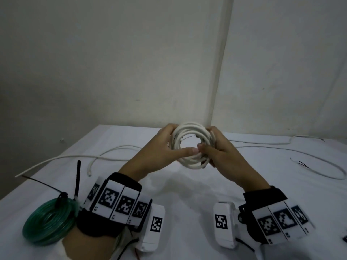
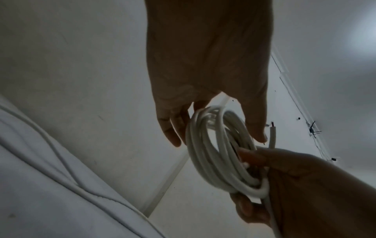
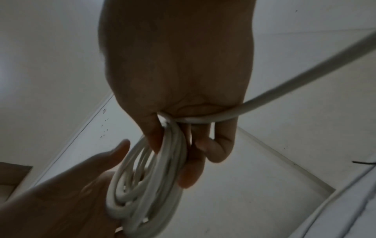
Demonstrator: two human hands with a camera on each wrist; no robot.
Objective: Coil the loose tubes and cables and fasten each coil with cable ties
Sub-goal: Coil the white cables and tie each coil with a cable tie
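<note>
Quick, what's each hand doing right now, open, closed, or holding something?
Left hand: holding the white cable coil, thumb through its middle.
Right hand: fingers curled round the same coil.

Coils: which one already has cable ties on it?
The green coil on the table by the left wrist; black ties stick up from it. The white coil, held in both hands, shows none.

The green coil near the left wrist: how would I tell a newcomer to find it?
Start at the white-covered table and look to its near left corner, beside the person's left forearm. There lies a coil of translucent green tube, flat on the cloth. It is the only coloured coil, already bound with black cable ties whose tails stick up; the cables around it are white.
</note>
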